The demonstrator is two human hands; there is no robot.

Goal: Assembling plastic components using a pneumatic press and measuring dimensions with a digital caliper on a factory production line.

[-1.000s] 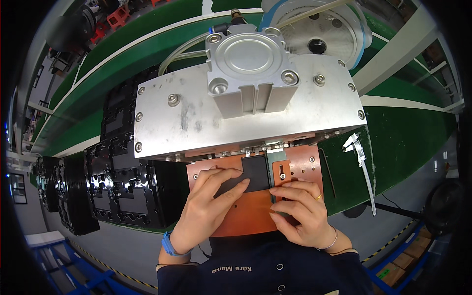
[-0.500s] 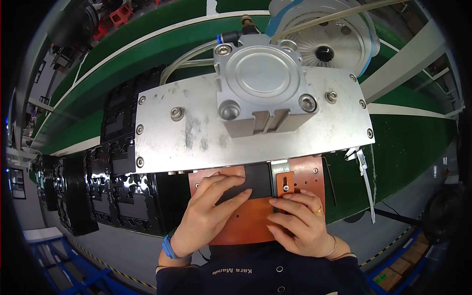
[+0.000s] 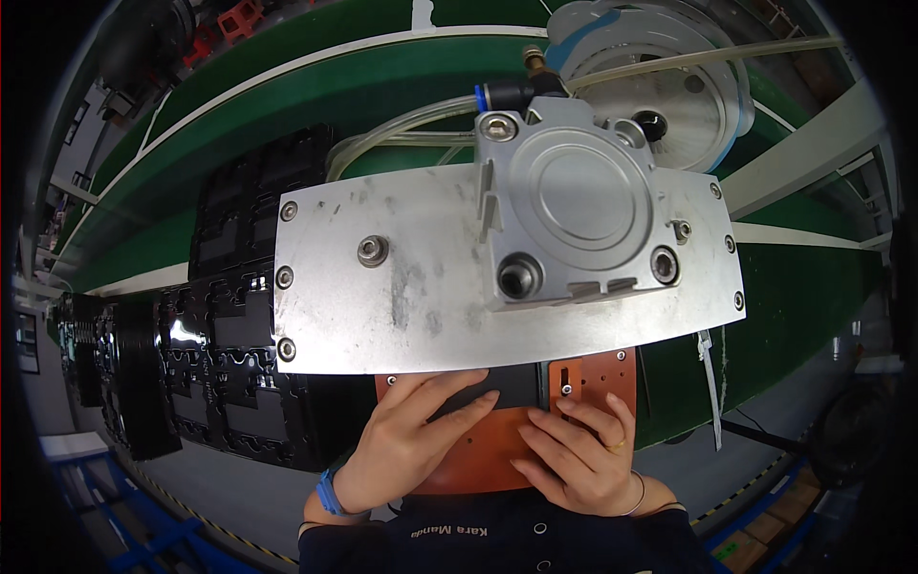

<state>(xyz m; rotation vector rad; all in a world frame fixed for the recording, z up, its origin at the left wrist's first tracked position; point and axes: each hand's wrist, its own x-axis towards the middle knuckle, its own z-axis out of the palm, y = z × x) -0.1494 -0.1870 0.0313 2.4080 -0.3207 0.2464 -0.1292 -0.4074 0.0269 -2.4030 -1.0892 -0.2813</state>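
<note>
A flat black rectangular piece (image 3: 514, 390) lies on an orange fixture plate (image 3: 466, 466), its far part hidden under the silver press plate (image 3: 382, 320). My left hand (image 3: 406, 435) rests at the left side of the black piece, fingers stretched and thumb apart, fingertips touching or just over its surface. On the right, my right hand (image 3: 585, 450) has its fingers spread over the orange plate, the fingertips near the right edge of the piece and a small slotted orange block (image 3: 566, 375) with a screw. Neither hand grips anything.
An air cylinder (image 3: 583, 196) with clear hoses stands on the press plate, close above my hands. Stacked black plastic trays (image 3: 229, 383) are at left. A metal caliper (image 3: 710, 392) lies on the green bench at right. A fan (image 3: 660, 91) stands behind.
My viewpoint has shifted, so the press plate and cylinder appear lower and cover more of the black piece. Both hands stay at nearly the same spots on the fixture.
</note>
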